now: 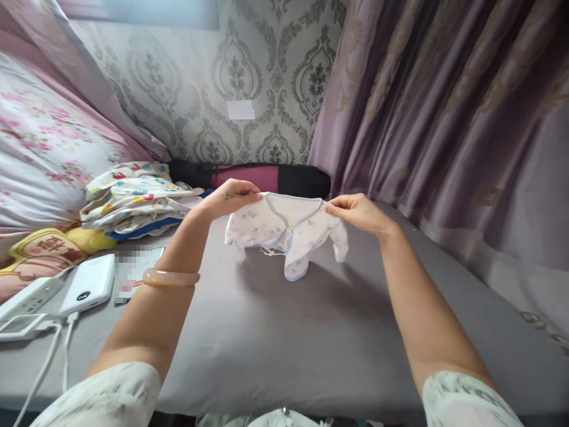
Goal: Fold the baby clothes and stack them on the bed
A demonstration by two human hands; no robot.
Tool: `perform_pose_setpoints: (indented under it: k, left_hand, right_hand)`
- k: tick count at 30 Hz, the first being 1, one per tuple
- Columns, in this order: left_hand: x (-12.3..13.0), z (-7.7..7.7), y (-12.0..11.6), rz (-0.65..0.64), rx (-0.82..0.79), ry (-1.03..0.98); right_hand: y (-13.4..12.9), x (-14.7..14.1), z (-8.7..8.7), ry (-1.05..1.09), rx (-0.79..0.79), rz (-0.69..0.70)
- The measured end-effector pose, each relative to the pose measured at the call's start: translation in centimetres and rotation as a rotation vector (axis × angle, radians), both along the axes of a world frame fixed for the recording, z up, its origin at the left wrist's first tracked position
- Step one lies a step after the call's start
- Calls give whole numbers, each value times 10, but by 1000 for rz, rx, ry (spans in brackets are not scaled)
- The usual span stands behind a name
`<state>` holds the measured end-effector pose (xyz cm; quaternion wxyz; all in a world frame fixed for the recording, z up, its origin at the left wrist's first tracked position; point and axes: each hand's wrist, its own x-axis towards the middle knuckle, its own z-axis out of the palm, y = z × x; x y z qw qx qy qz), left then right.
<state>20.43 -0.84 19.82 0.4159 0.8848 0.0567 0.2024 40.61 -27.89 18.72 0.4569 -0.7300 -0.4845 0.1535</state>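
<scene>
A dark Chinese character marks the yellow-and-pink cushion (48, 252) at the far left of a grey-covered surface (275, 356); a small dark display on the white power bank (90, 283) is too small to read, and the flat item (149, 267) beside it is partly pixelated, its print illegible. The black-and-maroon roll-shaped bag (249, 177) lies along the patterned wall, its contents hidden.

Above the middle of the surface, a small white printed garment with blue-grey trim (291, 228) hangs between two hands. The left hand (233, 197), below a forearm ringed by a pale bangle (171, 277), pinches one shoulder between thumb and fingers; the right hand (355, 210) pinches the other, fingertips pressed to thumb.

Folded clothes (137, 198) sit in a pile behind the power bank, near a white power strip (33, 296) with cables. Purple curtains (427, 118) drape at right.
</scene>
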Motion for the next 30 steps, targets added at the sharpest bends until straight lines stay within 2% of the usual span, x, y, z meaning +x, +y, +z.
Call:
perform_pose_setpoints:
  k: [5,8,11,14,17,24,30]
  left_hand:
    - [-14,28,-14,75,-104,-151]
    - [-20,45,-13,72,-87,-118]
    - [-17,53,-4,42,-29,-21]
    - [-10,53,3,46,64,31]
    - [-6,47,5,98,36,-132]
    - [2,35,10,20,-31,-292]
    - [9,35,12,43,-15,-259]
  right_hand:
    - [-5,-9,38,-81,60,-42]
    - [-6,-9,53,-88,76,-68]
    - [-5,-6,59,-128,16,-54]
    - [-3,-4,60,-207,-69,-12]
    - [-2,-4,61,-149,9,-7]
    - [3,1,57,-105,125,94]
    - [13,6,50,-91,138,99]
